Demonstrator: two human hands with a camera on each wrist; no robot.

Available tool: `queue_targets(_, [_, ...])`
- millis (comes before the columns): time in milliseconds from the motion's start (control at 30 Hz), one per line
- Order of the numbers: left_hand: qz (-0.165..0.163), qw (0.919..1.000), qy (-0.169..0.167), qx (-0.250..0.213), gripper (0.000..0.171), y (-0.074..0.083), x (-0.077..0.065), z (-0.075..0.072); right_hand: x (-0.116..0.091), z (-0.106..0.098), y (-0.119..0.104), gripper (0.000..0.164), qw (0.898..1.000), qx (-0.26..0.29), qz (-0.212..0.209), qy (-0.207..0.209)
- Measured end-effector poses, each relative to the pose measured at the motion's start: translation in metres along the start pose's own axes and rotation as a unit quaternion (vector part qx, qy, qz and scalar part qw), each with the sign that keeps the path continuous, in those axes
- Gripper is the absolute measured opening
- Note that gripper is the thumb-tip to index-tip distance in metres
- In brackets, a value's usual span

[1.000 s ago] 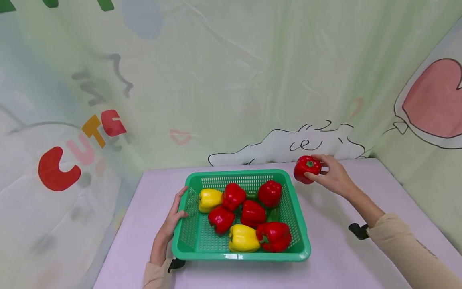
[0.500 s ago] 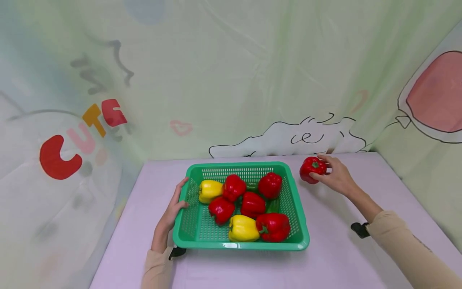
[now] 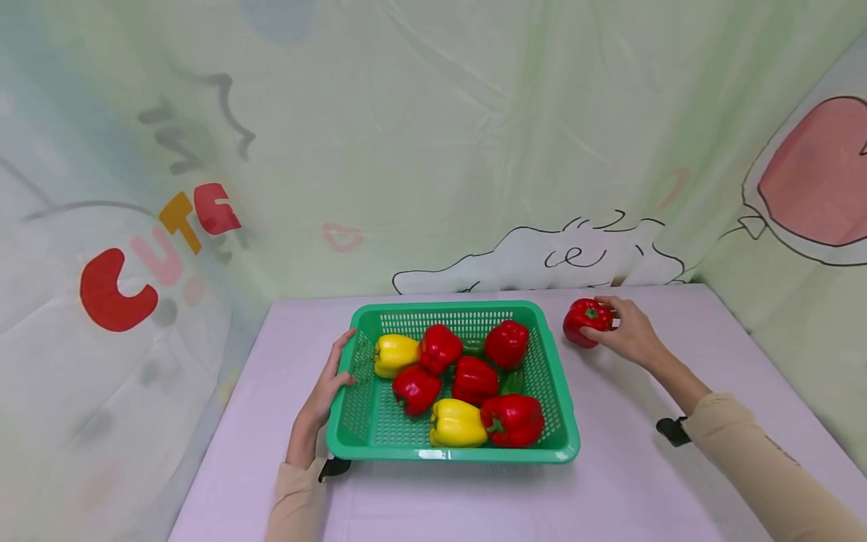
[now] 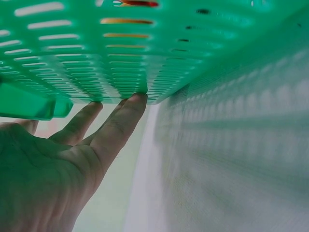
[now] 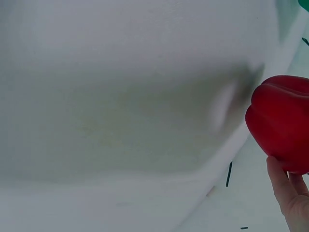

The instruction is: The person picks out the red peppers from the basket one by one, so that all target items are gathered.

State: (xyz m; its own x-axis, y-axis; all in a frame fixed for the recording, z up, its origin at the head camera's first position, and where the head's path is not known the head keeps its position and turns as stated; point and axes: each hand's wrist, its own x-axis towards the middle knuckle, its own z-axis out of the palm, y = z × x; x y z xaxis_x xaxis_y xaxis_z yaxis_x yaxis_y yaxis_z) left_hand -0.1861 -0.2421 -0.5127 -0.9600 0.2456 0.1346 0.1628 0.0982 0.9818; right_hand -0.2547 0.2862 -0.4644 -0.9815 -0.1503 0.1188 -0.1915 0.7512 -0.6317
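Note:
A green plastic basket (image 3: 443,456) holds several red and yellow bell peppers, among them a yellow pepper (image 3: 457,424) and a red pepper (image 3: 512,421) near its front. Green vegetables (image 3: 512,382) lie partly hidden beneath them. My left hand (image 3: 325,395) holds the basket's left side, thumb over the rim. In the left wrist view, its fingers (image 4: 118,125) touch the slotted outer wall. Right of the basket, my right hand (image 3: 628,331) grips another red bell pepper (image 3: 584,322) between thumb and fingers, low over the table; whether it touches the cloth I cannot tell.
The table (image 3: 413,500) is covered in a pale lilac cloth. Behind it hangs a printed curtain (image 3: 433,188), which also closes off both sides. A dark strap piece (image 3: 673,431) sticks out at my right cuff.
My right hand has carried the red bell pepper a little rightward and lowered it towards the table. The left hand stays on the basket; the head view has shifted slightly.

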Motion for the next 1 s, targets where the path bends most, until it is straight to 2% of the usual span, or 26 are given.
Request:
queue_targets(233, [0.004, 0.9999, 0.009, 0.001, 0.087, 0.002, 0.003, -0.002, 0.002, 0.001, 0.003, 0.073, 1.0, -0.007, 0.009, -0.003])
queue_targets(400, [-0.003, 1.0, 0.002, 0.0, 0.087, 0.002, 0.0, 0.001, -0.003, 0.003, 0.004, 0.076, 1.0, -0.012, 0.02, -0.01])
queue_targets(667, [0.0, 1.0, 0.008, -0.004, 0.085, 0.004, 0.001, 0.003, -0.001, -0.001, -0.002, 0.072, 1.0, -0.016, -0.006, -0.005])
queue_targets(833, [0.002, 0.9999, 0.013, 0.0, 0.086, 0.004, 0.002, 0.002, 0.002, -0.006, -0.007, 0.073, 1.0, -0.014, -0.005, -0.015])
queue_targets(1000, [-0.003, 0.9999, 0.004, -0.01, 0.086, 0.002, -0.001, 0.002, -0.002, -0.01, -0.011, 0.072, 1.0, -0.016, -0.002, -0.013])
